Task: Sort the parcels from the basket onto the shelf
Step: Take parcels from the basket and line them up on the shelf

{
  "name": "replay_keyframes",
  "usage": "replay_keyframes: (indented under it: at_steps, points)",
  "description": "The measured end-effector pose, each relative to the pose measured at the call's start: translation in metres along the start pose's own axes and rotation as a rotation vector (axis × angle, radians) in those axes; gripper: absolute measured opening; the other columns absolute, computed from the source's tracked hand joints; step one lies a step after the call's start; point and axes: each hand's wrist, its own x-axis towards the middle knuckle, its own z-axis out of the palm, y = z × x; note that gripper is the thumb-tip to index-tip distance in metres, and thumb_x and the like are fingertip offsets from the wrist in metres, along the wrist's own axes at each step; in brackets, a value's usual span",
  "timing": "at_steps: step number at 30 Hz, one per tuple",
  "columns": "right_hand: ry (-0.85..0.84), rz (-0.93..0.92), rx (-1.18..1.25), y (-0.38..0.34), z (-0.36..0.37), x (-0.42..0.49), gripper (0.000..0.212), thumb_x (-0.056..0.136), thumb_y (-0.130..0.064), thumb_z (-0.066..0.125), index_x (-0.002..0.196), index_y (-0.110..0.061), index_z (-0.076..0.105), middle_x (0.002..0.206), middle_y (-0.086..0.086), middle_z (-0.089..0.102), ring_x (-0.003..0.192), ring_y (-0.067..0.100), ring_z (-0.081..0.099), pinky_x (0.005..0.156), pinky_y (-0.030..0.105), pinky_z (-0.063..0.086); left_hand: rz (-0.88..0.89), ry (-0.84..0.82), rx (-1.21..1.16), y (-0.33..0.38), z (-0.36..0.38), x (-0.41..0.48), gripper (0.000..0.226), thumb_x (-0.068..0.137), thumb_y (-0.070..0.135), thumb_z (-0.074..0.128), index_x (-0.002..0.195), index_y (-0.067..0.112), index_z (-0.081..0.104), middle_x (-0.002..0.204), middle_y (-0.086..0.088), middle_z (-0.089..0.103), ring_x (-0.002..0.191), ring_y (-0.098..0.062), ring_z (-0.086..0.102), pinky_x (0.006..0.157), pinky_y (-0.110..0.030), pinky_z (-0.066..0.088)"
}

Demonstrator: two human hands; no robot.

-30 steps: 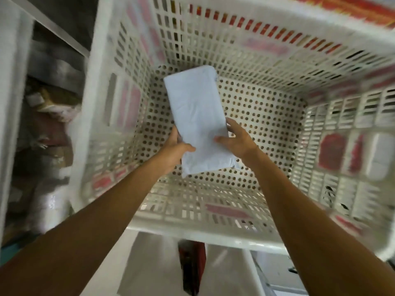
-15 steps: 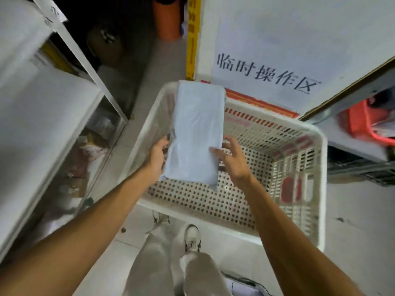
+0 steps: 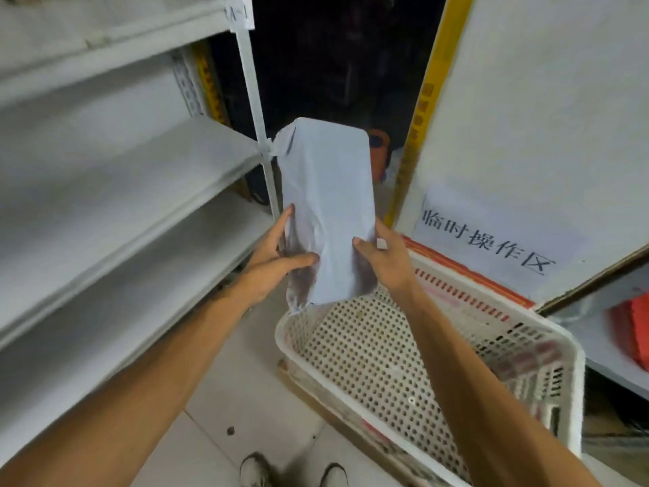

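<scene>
Above the near left corner of the white perforated basket (image 3: 368, 363), a pale blue-grey soft parcel (image 3: 326, 191) is held upright in the air by both hands, its long side running up and away from the person. The left hand (image 3: 272, 256) grips the parcel's lower left edge, with the thumb laid across the front face and the fingers curled behind. The right hand (image 3: 388, 256) grips the lower right edge in the same way, thumb on the front and fingers wrapped round the back. The wrapping is creased between the two thumbs, and its bottom end hangs just over the basket rim. The basket stands on the tiled floor (image 3: 253, 388), to the person's right. On the left is the white metal shelf (image 3: 123, 177), its boards running off in tiers, with a slim upright post (image 3: 256, 110) just behind the parcel's upper left corner. Beyond the basket leans a white board (image 3: 544, 117) bearing a sheet of printed characters (image 3: 488, 240), edged by a yellow strip (image 3: 428, 100). The toes of two shoes (image 3: 253, 472) show at the bottom edge.
</scene>
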Motion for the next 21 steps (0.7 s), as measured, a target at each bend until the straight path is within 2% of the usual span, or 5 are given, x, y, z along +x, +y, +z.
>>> replay_keyframes:
  at_steps: [4,9,15,18,21]
  points:
    - [-0.097,-0.026,-0.061,-0.059,0.045,0.010,0.101,0.070,-0.053,0.077,0.151,-0.023,0.025,0.146,0.003,0.036,0.132,0.021,0.040,0.109,0.032,0.035,0.163,0.114,0.046,0.034,-0.035,-0.013,0.107,0.065,0.025,0.084,0.150,0.030,0.019,0.155,0.006,0.028,0.141,-0.015,0.030,0.113,-0.049,0.030]
    - [-0.220,-0.202,-0.064,-0.127,0.087,0.009,0.124,0.048,-0.070,0.078,0.149,-0.038,0.013,0.143,-0.004,0.026,0.122,0.009,0.030,0.103,0.028,0.031,0.215,0.313,-0.030,0.081,-0.083,-0.028,0.058,0.076,-0.002,0.073,0.128,0.011,0.051,0.113,0.002,0.068,0.103,-0.017,0.065,0.079,-0.025,0.054]
    - [-0.276,-0.339,0.109,-0.187,0.120,0.012,0.107,0.055,-0.063,0.081,0.144,-0.046,0.023,0.145,-0.016,0.035,0.120,0.002,0.039,0.096,0.025,0.038,0.230,0.235,-0.357,0.139,-0.142,-0.043,0.034,0.090,0.022,0.042,0.118,0.023,0.061,0.117,0.000,0.067,0.107,-0.019,0.062,0.087,-0.030,0.050]
    - [-0.330,-0.336,0.170,-0.211,0.139,0.010,0.069,0.057,-0.068,0.077,0.115,-0.072,0.039,0.111,-0.049,0.049,0.100,-0.018,0.055,0.071,0.005,0.047,0.303,0.206,-0.371,0.160,-0.170,-0.049,0.032,0.089,0.021,0.045,0.118,0.026,0.058,0.111,0.001,0.069,0.101,-0.017,0.065,0.079,-0.029,0.053]
    - [-0.359,-0.387,0.153,-0.230,0.151,0.014,0.038,0.068,-0.065,0.072,0.090,-0.080,0.045,0.091,-0.054,0.052,0.087,-0.030,0.051,0.056,-0.004,0.039,0.304,0.187,-0.131,0.169,-0.198,-0.056,0.037,0.086,0.026,0.057,0.119,0.042,0.052,0.118,0.008,0.065,0.097,-0.016,0.065,0.073,-0.032,0.052]
